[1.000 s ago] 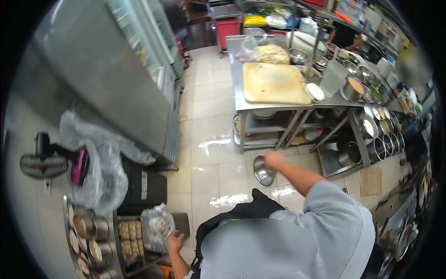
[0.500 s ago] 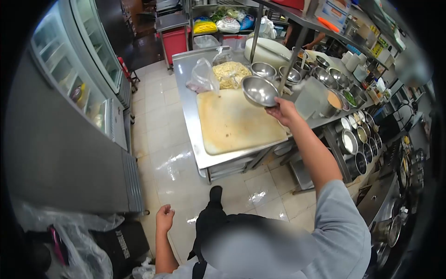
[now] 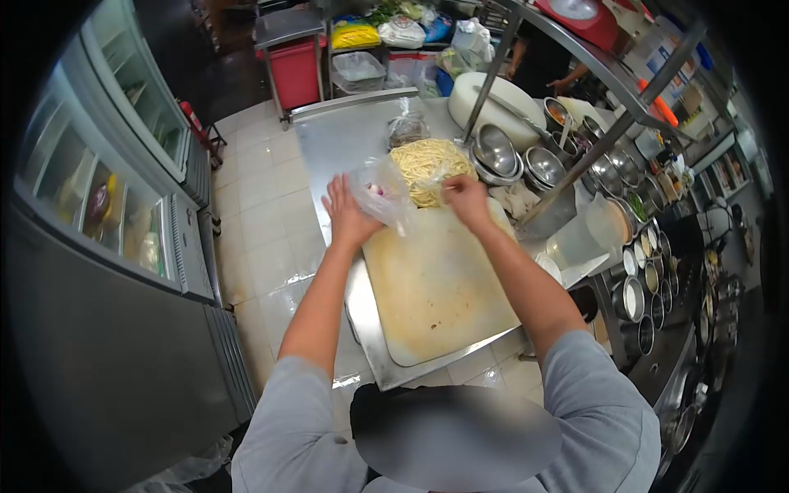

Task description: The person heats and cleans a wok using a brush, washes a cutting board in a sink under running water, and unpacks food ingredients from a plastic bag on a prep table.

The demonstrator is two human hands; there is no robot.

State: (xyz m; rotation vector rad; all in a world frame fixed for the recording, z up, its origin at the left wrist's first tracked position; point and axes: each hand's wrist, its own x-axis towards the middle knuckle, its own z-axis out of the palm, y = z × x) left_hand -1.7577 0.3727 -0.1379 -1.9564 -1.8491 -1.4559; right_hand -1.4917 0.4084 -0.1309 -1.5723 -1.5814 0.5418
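My left hand (image 3: 349, 215) is spread against the left side of a clear plastic bag (image 3: 383, 191) holding small purple and white pieces. The bag partly hides that hand's thumb side. My right hand (image 3: 467, 202) is closed, fingers curled at the lower right edge of a pile of pale yellow noodle-like strips (image 3: 431, 164); whatever they hold is hidden. Below both hands lies a stained, cream-coloured cutting board (image 3: 436, 283). A steel bowl (image 3: 496, 148) rests tilted on other bowls, right of the strips. Behind the strips stands a tied bag of dark contents (image 3: 407, 130).
A shelf post (image 3: 579, 168) and overhead shelf (image 3: 575, 41) rise at the right. A large white round block (image 3: 497, 107) and a clear container (image 3: 583, 230) stand on the steel table (image 3: 316, 148). Glass-door fridges (image 3: 115, 189) line the left. Another person's hand (image 3: 560, 85) shows behind the shelf.
I have come closer to the table. My right hand has let go of the steel bowl, now on the stack, and moved to the strips. My left hand has risen to the clear bag.
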